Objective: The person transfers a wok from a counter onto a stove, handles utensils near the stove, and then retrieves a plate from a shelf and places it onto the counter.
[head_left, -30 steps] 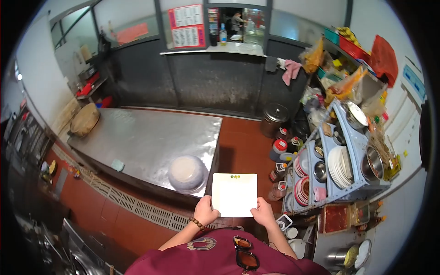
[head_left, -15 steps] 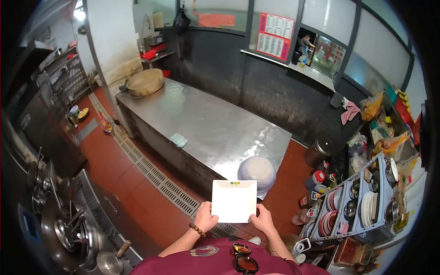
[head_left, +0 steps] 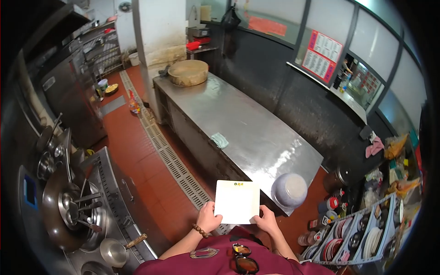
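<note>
A square white plate [head_left: 237, 201] with a small coloured mark on its far rim is held level in front of my body. My left hand [head_left: 209, 217] grips its near left corner, thumb on top. At the near right corner my right hand [head_left: 267, 220] is closed on the plate in the same way; the fingers underneath are hidden on both sides. Just beyond the plate, an upturned pale bowl [head_left: 290, 190] sits on the near end of the steel table [head_left: 247, 123].
On the table lie a light green cloth [head_left: 219, 140] and a thick round chopping block [head_left: 188, 73]. To my left is a stove with a wok [head_left: 55, 206] and a ladle [head_left: 114, 252]. A grey rack [head_left: 362, 238] of plates stands right. A drain grate [head_left: 169, 160] crosses the floor.
My view has turned left, so the table, bowl and rack appear further right and more of the stove shows. The plate stays in both hands, its far edge tilted slightly differently.
</note>
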A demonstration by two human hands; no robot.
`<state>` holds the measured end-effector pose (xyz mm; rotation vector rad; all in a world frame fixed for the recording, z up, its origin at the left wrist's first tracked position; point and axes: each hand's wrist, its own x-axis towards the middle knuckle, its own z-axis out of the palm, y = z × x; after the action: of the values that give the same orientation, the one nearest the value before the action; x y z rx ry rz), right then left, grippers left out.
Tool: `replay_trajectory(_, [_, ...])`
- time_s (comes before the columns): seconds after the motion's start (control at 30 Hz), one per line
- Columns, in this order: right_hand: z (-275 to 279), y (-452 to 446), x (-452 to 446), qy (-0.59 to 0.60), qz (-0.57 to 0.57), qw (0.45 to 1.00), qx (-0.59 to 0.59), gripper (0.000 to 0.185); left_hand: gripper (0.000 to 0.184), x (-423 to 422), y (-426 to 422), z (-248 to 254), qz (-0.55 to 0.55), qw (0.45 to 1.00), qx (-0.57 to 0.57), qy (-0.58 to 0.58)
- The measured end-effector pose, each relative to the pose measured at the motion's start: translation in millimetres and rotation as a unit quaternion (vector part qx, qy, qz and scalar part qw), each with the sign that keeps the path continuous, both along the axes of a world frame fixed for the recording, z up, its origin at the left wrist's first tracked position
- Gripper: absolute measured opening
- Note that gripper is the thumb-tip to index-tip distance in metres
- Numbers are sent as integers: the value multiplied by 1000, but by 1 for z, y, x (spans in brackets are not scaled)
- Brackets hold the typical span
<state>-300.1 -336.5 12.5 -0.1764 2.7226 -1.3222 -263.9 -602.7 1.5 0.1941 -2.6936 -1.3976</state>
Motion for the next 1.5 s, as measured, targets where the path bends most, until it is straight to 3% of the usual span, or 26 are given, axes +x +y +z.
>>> replay_trajectory(0.13, [9,-28,-37,-53,50,997,19,34,26,-10,-17,-15,50,998,-12,-28])
replay_trajectory(0.3, [-20,-66,-110,-63,137,988,39,34,26,-36,-47,-30,117,991,-37,-60])
replay_trajectory(0.57, [1,-129,-235,-94,240,966,-27,35,22,-115,-83,-6,225,970,-79,-44])
replay_trajectory(0.77, [-26,-161,-297,-96,302,946,-67,36,22,-147,-95,6,272,957,-82,-65])
replay_trajectory(0.93, [-21,-189,-322,-144,335,930,-52,36,27,-157,-108,5,319,939,-79,-106])
replay_trajectory(1.13, [-36,-230,-336,-120,364,923,-34,35,32,-163,-138,4,346,924,-61,-152])
replay_trajectory(1.37, [-17,-284,-344,-123,343,931,3,37,21,-175,-211,-23,292,953,-48,-62])
replay_trajectory(1.5, [1,-330,-345,-94,316,943,41,39,21,-196,-266,-12,282,959,-28,-24])
